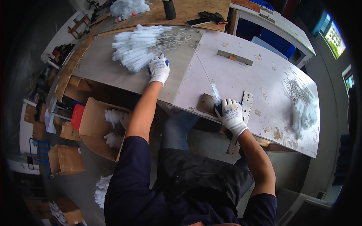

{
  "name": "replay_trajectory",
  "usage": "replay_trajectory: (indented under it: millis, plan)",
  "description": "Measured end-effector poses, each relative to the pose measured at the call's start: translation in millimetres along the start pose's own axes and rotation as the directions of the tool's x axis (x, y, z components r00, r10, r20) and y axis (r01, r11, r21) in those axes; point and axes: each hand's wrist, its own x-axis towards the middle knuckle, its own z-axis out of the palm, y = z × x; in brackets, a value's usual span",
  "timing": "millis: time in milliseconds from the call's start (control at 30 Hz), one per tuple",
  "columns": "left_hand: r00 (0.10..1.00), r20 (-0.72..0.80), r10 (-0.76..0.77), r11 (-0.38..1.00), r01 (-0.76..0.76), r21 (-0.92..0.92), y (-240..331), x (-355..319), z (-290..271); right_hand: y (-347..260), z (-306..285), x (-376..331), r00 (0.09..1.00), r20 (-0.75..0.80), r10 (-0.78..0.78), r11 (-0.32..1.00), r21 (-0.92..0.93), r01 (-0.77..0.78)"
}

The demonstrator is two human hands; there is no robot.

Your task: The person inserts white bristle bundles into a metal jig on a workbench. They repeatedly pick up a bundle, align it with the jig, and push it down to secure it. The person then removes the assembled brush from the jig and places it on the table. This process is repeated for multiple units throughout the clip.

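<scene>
Both hands wear white gloves with blue fingertips. My left hand [159, 68] is at the near right edge of a pile of white bristle brushes [135, 47], where the bristles meet the thin wire handles. Its fingers curl downward, and what they close on is hidden. My right hand [231, 113] grips a single wire-handled brush [215, 92] near the table's front edge. The brush's bristles rise out of the fist, and its long wire slants away to the far left. A brown metal block [206, 104] lies just left of this hand, and a perforated metal strip [247, 100] stands just right.
More wire brushes [301, 109] lie in a bundle at the table's right end. A flat metal bar [235, 57] sits farther back. Beyond are a black bottle [169, 10], a dark glove [212, 16] and a phone-like slab [198, 22]. An open cardboard box [92, 124] stands below, left.
</scene>
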Motion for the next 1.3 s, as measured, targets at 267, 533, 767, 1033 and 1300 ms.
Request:
replay_trajectory:
  millis: [267, 533, 767, 1033, 1300]
  plan:
    - [0.864, 0.491, 0.116, 0.251, 0.453, -0.856, 48.2, -33.8, -44.7, 5.8, 1.5, -4.2, 0.999, -0.038, -0.029, 0.999, 0.034, 0.031]
    - [0.907, 0.114, 0.405, 0.637, -0.190, -0.747, 105.9, -111.4, -53.4, 14.4, -4.7, -10.5, 1.000, -0.020, -0.012, 0.999, 0.043, 0.013]
    - [0.997, 0.047, 0.069, 0.594, -0.003, -0.805, 112.4, -110.4, -7.9, 12.3, 2.3, -8.0, 0.993, -0.091, -0.075, 0.997, 0.002, 0.076]
    - [0.997, 0.050, 0.051, 0.537, 0.015, -0.843, 108.7, -112.8, -0.9, 65.3, -58.4, -23.5, 0.937, -0.232, 0.260, 0.964, 0.008, -0.265]
    - [0.998, 0.053, 0.035, 0.565, 0.024, -0.825, 119.5, -114.3, -1.7, 251.2, -144.0, -139.0, 0.690, -0.387, 0.612, 0.628, -0.293, -0.721]
